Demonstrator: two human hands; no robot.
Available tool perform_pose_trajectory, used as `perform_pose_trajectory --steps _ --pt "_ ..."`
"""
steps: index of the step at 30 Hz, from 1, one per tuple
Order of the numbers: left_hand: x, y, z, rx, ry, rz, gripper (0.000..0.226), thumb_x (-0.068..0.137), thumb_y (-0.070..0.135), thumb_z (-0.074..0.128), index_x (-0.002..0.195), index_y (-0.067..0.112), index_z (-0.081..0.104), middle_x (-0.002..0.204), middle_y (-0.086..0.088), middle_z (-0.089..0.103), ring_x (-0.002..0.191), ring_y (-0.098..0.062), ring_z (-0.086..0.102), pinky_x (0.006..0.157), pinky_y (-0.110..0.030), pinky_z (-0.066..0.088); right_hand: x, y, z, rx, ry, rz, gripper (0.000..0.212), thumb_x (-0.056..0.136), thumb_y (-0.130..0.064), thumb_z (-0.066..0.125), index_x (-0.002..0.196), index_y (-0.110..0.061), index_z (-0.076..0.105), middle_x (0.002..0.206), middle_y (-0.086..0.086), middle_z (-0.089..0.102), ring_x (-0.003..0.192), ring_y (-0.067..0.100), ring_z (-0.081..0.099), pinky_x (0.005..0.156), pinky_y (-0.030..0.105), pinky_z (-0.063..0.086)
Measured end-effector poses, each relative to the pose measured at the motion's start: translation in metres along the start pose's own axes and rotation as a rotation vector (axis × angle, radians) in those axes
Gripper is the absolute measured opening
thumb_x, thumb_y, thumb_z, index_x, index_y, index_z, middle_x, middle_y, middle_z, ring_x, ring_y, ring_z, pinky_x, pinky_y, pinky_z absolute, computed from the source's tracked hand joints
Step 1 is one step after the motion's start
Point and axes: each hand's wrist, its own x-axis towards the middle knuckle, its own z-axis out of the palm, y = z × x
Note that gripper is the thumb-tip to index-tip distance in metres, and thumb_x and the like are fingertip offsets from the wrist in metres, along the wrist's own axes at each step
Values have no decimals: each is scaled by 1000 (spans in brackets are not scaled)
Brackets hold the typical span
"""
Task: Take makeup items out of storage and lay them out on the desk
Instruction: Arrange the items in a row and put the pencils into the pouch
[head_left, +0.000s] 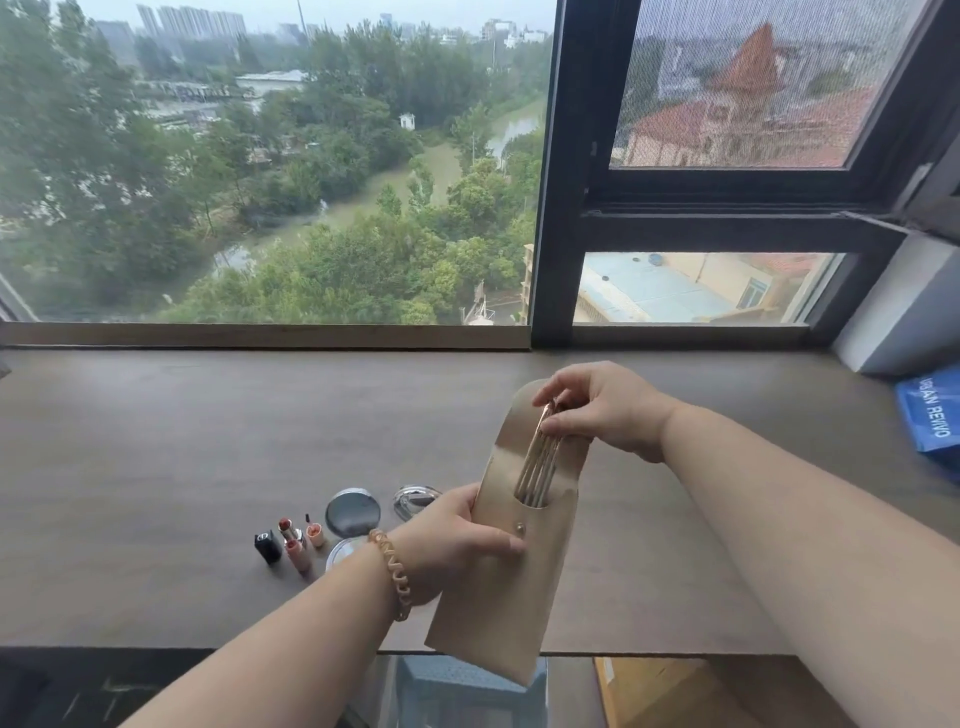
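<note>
Head view: my left hand (462, 530) grips the soft beige pouch (506, 571) above the desk (208, 441), right hand (597, 410) pinching the slim, light, likely slippery brush handles (540, 462) near their tops, best drawn straight out.

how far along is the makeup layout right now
Done: lipsticks and round compacts already lie on the desk. In hand: the left hand holds the beige pouch upright while the right hand pinches the gold-handled brushes sticking out of it. Left: drawing those brushes out and laying them down.
</note>
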Motion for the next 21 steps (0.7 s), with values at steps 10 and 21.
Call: perform_pose_trajectory --steps 10,21 --pt "18 -32 3 -212 109 -19 39 65 -5 67 103 6 64 90 -15 71 76 -25 68 68 -35 58 -25 92 75 326 399 291 45 84 -43 63 121 -22 50 99 2 63 85 19 64 78 34 49" --pt "54 -117 11 442 466 -306 40 62 17 75 94 26 53 76 10 64 67 -4 61 64 -23 52 -20 169 115 317 373 438 48 82 -1 61 119 -29 50 72 7 58 59 12 54 54 25 47"
